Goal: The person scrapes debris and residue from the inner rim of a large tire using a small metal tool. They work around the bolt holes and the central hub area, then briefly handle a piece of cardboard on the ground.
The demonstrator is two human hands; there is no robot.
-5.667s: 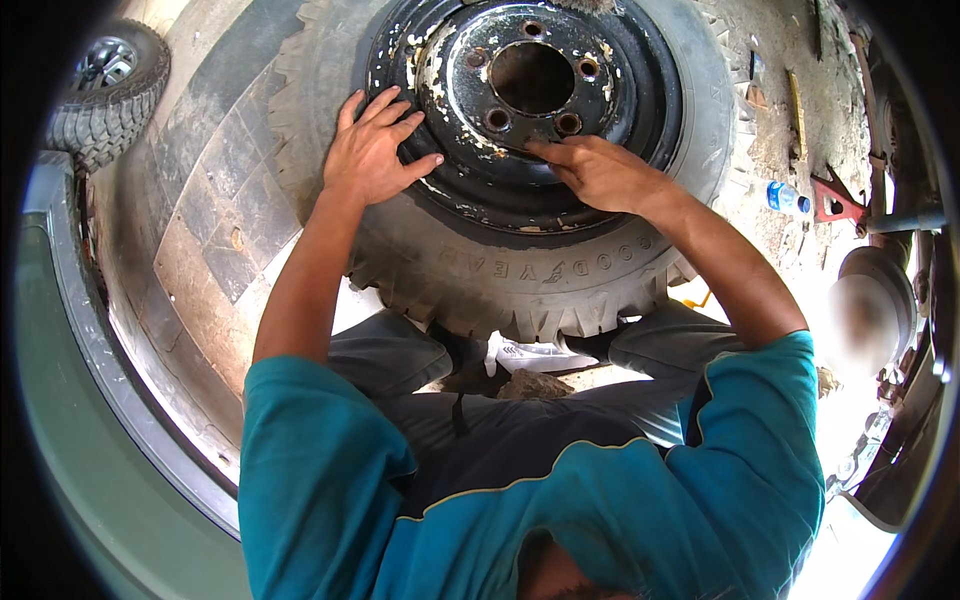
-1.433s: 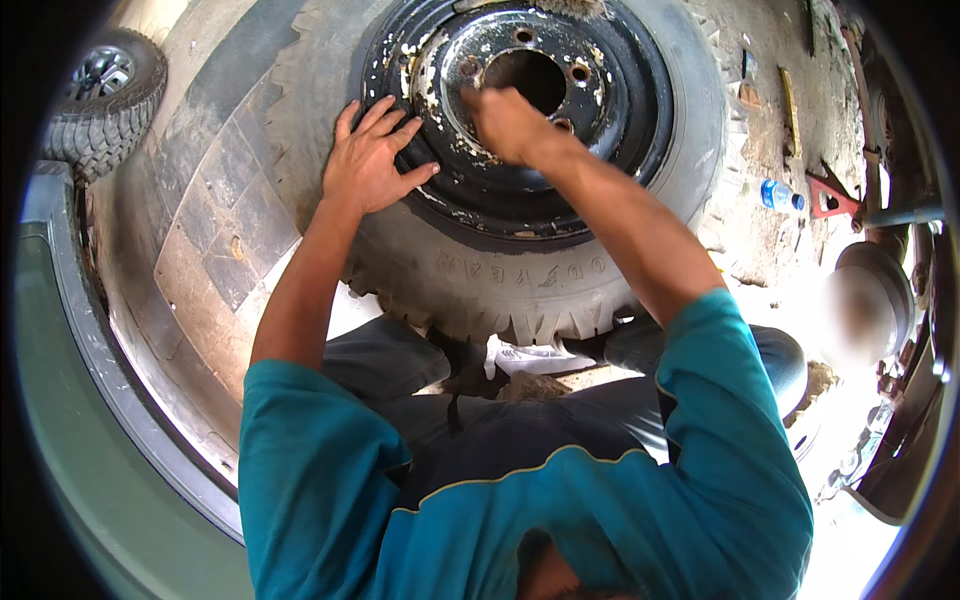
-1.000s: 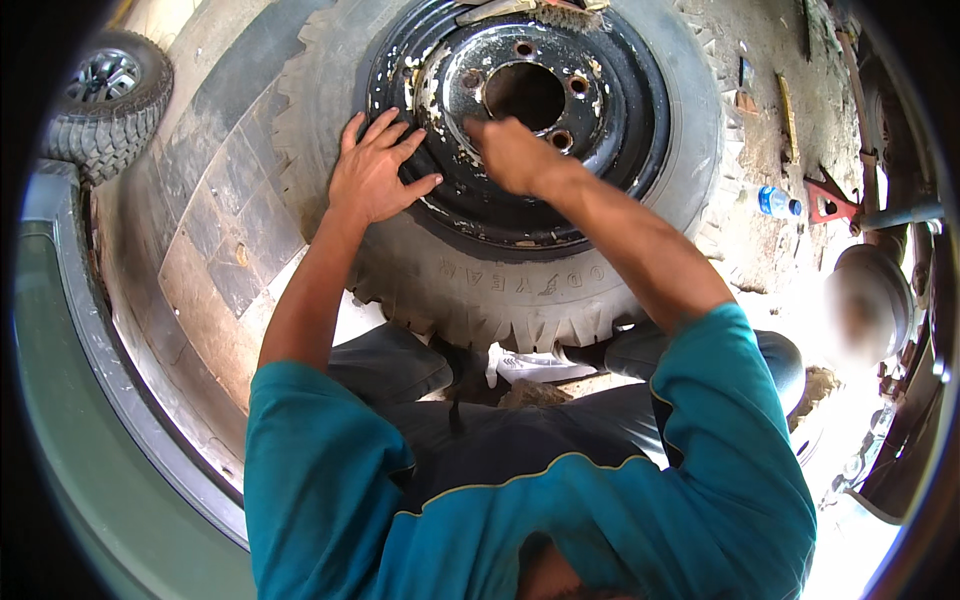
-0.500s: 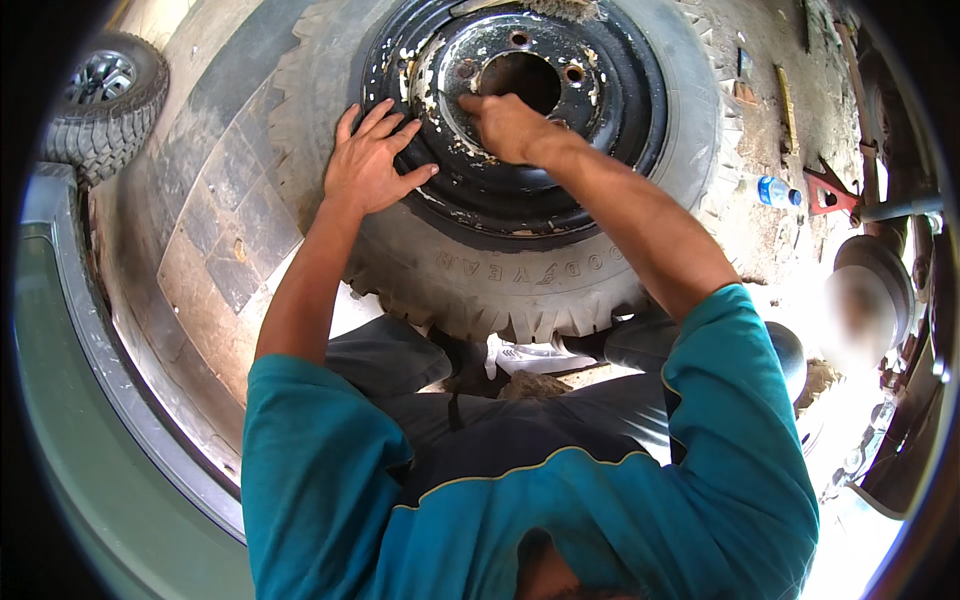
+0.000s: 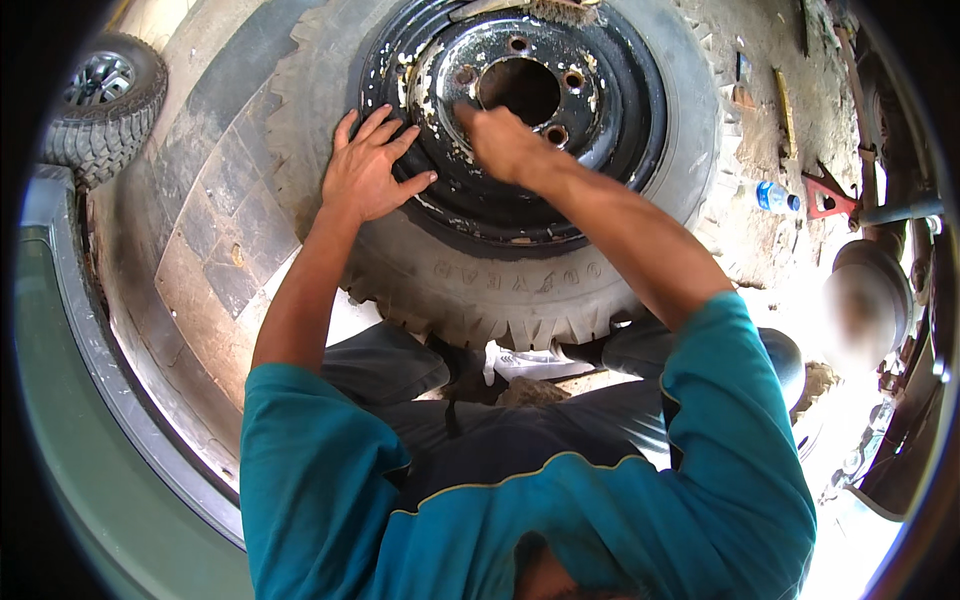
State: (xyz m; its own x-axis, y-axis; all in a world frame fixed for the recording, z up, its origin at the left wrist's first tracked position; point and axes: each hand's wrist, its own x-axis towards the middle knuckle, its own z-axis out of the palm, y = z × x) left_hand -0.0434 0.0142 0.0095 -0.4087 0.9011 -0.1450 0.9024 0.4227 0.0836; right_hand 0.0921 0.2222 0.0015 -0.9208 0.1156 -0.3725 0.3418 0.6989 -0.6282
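Note:
A large worn tyre (image 5: 480, 285) lies in front of me, with a black steel wheel rim (image 5: 620, 150) whose paint is flaked to pale patches. Round the rim's big centre hole sit several rusty bolt holes. My left hand (image 5: 372, 165) rests open on the rim's left edge and the tyre sidewall, fingers spread. Over the flaked inner disc, just below and left of the centre hole, is my right hand (image 5: 500, 140), its fingers curled closed. Motion blurs its fingertips, and whatever they hold cannot be made out. A brush (image 5: 560, 12) lies across the rim's far edge.
Another wheel with a knobbly tyre (image 5: 105, 95) stands at far left, above a green panel (image 5: 110, 430). To the right are a blue-labelled bottle (image 5: 777, 197), a red metal stand (image 5: 828, 195), a yellowish stick (image 5: 786, 112) and vehicle parts (image 5: 875, 285).
My right hand has shifted slightly down over the disc and uncovered the lower right bolt hole. My left hand stays in nearly the same place.

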